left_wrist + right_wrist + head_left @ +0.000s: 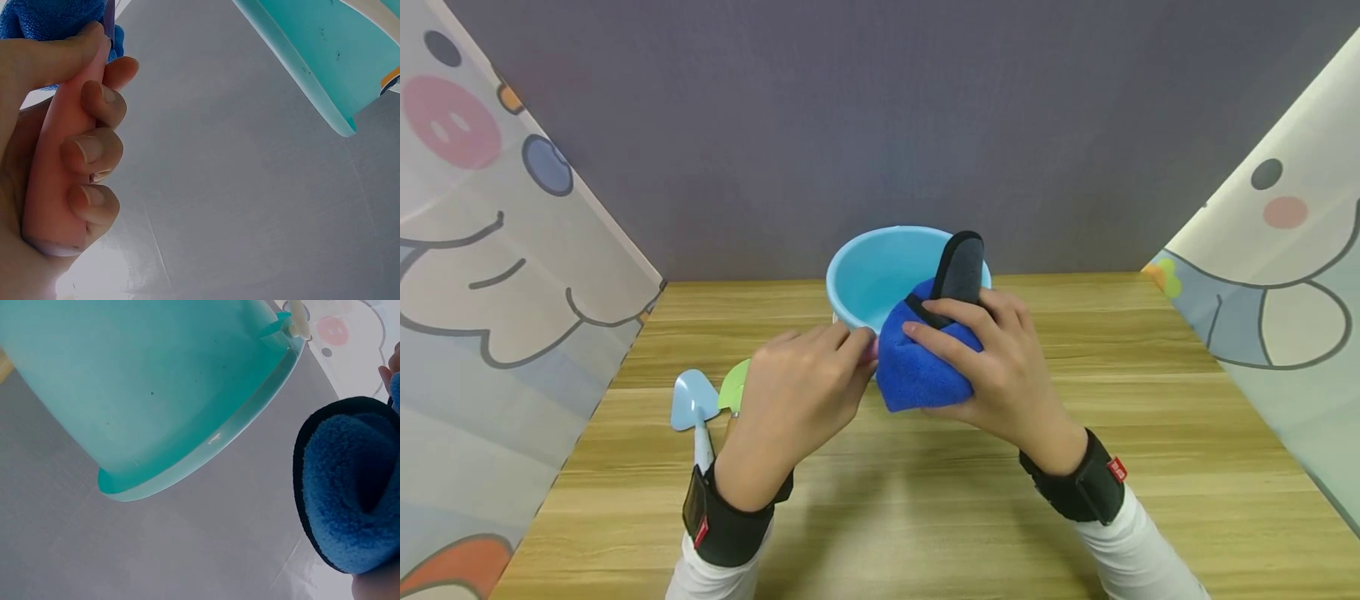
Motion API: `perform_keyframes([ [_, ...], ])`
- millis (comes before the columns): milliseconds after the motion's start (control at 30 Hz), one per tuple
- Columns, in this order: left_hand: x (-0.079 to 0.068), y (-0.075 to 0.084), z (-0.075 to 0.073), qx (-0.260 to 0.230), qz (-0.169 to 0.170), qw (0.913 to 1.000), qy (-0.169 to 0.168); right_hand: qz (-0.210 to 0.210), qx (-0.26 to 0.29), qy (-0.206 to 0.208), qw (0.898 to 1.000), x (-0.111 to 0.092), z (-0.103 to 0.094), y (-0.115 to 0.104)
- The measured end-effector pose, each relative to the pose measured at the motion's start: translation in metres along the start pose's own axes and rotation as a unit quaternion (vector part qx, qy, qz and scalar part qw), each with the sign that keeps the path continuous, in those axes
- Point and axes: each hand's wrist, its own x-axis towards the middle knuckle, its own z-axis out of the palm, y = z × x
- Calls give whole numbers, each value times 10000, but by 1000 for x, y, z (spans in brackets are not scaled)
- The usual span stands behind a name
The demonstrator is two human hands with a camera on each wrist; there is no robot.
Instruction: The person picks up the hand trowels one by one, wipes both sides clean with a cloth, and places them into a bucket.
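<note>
My left hand (805, 387) grips a pink handle (59, 169), fingers curled round it and the thumb along its upper end. A sliver of purple (110, 19) shows past the thumb; the tool's head is hidden by the cloth. My right hand (1000, 367) holds a plush blue cloth (917, 375) with a grey, black-edged part, folded at the far end of the handle. In the right wrist view the cloth (337, 494) curls into a loop with a dark hollow. Both hands are in front of a light blue bucket (876, 275).
Left of my left hand lie a light blue toy shovel (694, 400) and a green tool (732, 390), partly covered by my arm. The wooden table (1150, 400) meets a grey panel (880, 125) behind the bucket. Cartoon-printed sheets (520, 275) flank both sides.
</note>
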Motion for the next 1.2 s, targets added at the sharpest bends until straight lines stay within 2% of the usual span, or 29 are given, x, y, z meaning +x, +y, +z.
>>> perform_keyframes([
  [1200, 0, -1, 0, -105, -141, 9997, -162, 347, 115, -119, 9993, 0, -3, 4],
])
